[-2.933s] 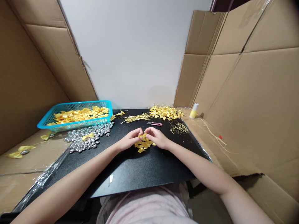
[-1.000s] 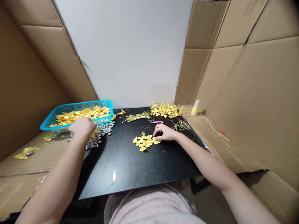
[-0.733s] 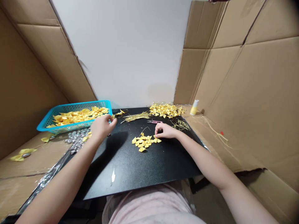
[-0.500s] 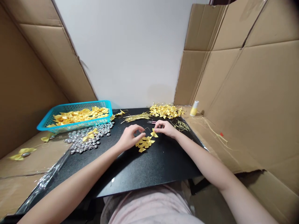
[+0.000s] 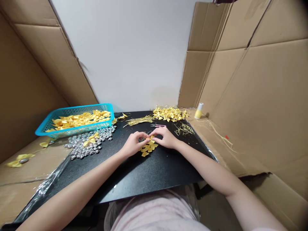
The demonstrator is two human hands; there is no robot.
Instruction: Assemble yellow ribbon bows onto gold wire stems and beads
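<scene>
Over the middle of the black table, my left hand (image 5: pixel 134 143) and my right hand (image 5: pixel 166 138) meet fingertip to fingertip. Pinched in my right fingers is a yellow ribbon bow (image 5: pixel 152 138), partly covered by them. My left thumb and forefinger close on a thin gold wire tie at the bow; most of the tie is hidden now. Just below the fingertips lies a small pile of yellow bows (image 5: pixel 147 149). Behind my right hand rest thread snips (image 5: pixel 158 125) with pink handles.
A blue basket (image 5: pixel 39 131) of yellow bows stands at left, with silver beads (image 5: pixel 83 149) before it. Toward the back lie gold ties (image 5: pixel 139 120), finished-looking bows (image 5: pixel 169 113) and loose tie scraps (image 5: pixel 184 129). A yellow thread spool (image 5: pixel 198 111) stands on the cardboard at right.
My right hand has moved left with the bow, bringing it against my left fingertips. The wire tie that showed between the hands is now mostly covered. The view has shifted slightly.
</scene>
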